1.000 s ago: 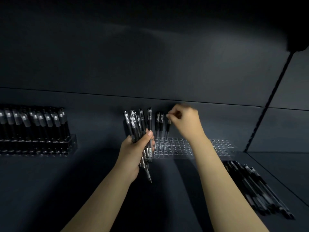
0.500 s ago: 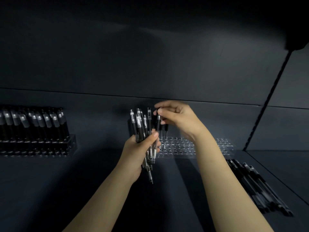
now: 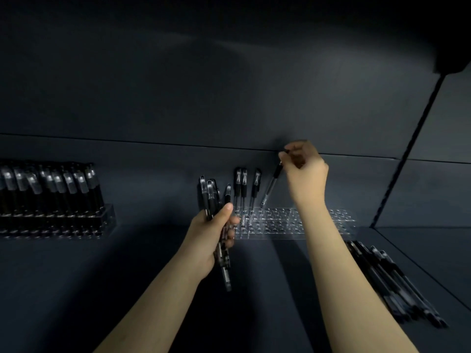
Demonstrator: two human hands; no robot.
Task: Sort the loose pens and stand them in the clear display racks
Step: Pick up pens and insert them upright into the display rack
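Observation:
A clear display rack [image 3: 318,222] with many holes lies on the dark shelf at centre. Three black pens [image 3: 243,186] stand upright at its left end. My right hand [image 3: 304,171] pinches the top of a single pen [image 3: 271,186], which tilts with its tip just above the rack's back row, right of the standing pens. My left hand [image 3: 214,235] grips a bundle of several black pens [image 3: 211,194] in front of the rack's left end.
A second rack [image 3: 58,220] full of black pens stands at the far left. A pile of loose pens [image 3: 392,284] lies on the shelf at the right. The shelf's back wall rises right behind the racks, and a dark diagonal edge [image 3: 405,151] runs down at the right.
My right hand took one pen from the bundle in my left hand and carried it right and up, over the rack. The left hand has barely moved.

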